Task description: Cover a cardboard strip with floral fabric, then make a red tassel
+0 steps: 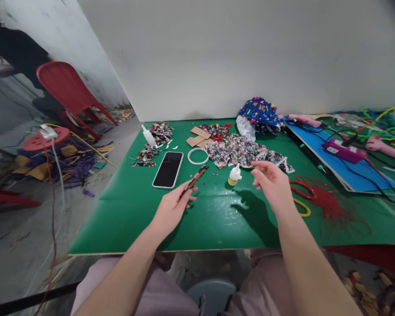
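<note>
My left hand grips a thin dark patterned piece, seen nearly edge-on; whether it is a ring or a flat strip I cannot tell. Over the table, my right hand has loosely bent fingers apart, with nothing visible in them. Just left of those fingers stands a small white dropper bottle with a yellow label, upright. A plain white ring lies beyond my left hand, next to a phone with a dark screen. Crumpled floral fabric pieces spread behind the bottle.
A second white bottle leans among fabric scraps. Brown card pieces and a blue patterned bundle lie at the back. Right are red-handled scissors, red threads, a blue folder and corded glue guns.
</note>
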A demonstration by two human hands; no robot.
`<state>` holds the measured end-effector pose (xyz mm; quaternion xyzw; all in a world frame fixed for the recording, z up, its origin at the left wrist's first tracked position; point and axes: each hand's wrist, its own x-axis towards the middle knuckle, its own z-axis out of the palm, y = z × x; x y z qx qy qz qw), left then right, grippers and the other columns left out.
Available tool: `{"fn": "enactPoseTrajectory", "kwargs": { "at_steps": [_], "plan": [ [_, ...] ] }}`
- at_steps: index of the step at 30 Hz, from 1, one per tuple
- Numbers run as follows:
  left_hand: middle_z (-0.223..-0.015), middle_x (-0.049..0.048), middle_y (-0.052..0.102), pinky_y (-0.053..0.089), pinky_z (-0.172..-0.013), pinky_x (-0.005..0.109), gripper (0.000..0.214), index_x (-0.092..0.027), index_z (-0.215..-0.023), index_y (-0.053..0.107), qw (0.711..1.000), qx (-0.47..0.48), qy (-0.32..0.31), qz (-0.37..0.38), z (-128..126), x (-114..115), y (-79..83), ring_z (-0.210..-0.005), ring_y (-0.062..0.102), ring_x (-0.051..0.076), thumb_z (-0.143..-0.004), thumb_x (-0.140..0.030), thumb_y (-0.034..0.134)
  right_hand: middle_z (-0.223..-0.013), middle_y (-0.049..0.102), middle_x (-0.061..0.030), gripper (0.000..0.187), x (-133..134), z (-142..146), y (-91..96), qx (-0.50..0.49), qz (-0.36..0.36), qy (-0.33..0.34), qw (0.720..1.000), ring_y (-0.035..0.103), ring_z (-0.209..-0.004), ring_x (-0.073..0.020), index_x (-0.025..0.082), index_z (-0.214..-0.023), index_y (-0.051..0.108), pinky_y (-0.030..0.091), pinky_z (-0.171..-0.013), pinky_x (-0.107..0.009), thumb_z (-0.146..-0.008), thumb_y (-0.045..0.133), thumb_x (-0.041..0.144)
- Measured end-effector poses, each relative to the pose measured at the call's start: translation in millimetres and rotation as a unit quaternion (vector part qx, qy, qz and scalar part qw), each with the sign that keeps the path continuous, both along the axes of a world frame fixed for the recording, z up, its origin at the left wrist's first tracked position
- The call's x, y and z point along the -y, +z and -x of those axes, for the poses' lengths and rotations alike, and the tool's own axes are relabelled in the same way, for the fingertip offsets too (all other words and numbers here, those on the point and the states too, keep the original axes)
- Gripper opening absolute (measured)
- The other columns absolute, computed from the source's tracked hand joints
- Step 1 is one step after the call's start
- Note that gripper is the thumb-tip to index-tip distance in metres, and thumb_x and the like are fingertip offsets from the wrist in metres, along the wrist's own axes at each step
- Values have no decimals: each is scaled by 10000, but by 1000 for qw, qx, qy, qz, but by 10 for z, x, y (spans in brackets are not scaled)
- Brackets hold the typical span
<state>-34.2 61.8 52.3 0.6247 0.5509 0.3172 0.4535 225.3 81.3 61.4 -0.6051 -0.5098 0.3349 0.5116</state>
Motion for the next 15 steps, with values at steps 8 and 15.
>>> {"fn": "enactPoseTrajectory", "kwargs": {
  "at_steps": [8,15],
  "plan": [
    [-977,72,590,449,-785,297,399,-183,-1271,459,868,-435,-16,-239,3,-369,-75,-894,558,185,-902,-248,321,-881,627,-30,348,-211,134,-351,221,16,83,972,508,-594,-129,210,-973,588,420,-600,-287,-703,592,429],
    [-920,114,567,416,-746,350,417,-125,-1242,497,835,-488,-15,-253,-53,-430,-181,-842,514,236,-859,-253,395,-817,650,-16,309,-397,186,-162,201,-2,79,976,562,-626,-143,213,-961,570,430,-604,-270,-738,552,427]
  ]
}}
